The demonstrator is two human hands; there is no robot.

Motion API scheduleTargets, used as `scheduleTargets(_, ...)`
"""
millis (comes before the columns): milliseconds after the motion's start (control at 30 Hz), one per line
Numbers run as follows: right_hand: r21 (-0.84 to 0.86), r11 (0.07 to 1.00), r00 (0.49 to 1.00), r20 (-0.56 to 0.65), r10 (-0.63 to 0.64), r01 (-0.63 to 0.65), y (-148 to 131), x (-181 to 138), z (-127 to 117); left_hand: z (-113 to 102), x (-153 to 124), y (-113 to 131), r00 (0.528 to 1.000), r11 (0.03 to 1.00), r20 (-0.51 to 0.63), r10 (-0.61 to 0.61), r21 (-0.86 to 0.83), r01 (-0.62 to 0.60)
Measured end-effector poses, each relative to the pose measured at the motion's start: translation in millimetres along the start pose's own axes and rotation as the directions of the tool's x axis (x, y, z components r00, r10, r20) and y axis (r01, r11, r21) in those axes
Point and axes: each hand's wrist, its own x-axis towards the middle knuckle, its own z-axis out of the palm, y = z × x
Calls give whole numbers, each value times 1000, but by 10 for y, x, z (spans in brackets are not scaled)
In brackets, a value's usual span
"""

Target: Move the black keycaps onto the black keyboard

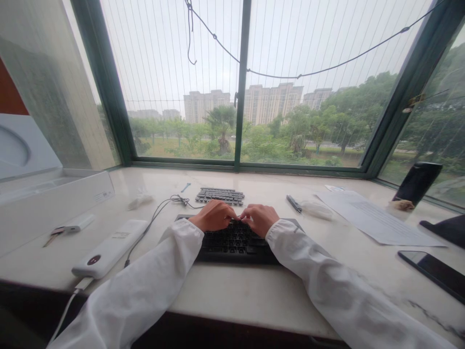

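A black computer keyboard [232,256] lies flat on the white sill, and many of its key positions look bare. Over its upper middle, my left hand [215,215] and my right hand [260,219] meet with curled fingers, the fingertips pinched close together. Whatever is between them is too small to make out. Behind my hands, loose black keycaps [220,195] stand in rows on the sill. Both wrists come out of white sleeves and hide parts of the keyboard's left and right sides.
Left are a white power bank [109,249] with a cable, a key with a white tag [79,223] and an open white box [54,208]. Right are a pen-like tool [294,204], a printed sheet [378,218] and a phone [436,271]. Windows rise behind.
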Motion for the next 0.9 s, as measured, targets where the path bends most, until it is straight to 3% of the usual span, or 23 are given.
scheduleTargets(233, 13, 1000, 1000, 9, 11, -11, -9, -8, 12, 6, -9, 3, 1000, 1000, -17, -6, 4, 6)
scheduleTargets(633, -123, 992, 999, 32, -10, 13, -65, -18, -46, 15, -9, -3, 1000, 1000, -3, -11, 12, 11)
scheduleTargets(900, -20, 999, 998, 33, 51, -50, -32, 15, -10, 55, -2, -25, 1000, 1000, -19, -11, 10, 11)
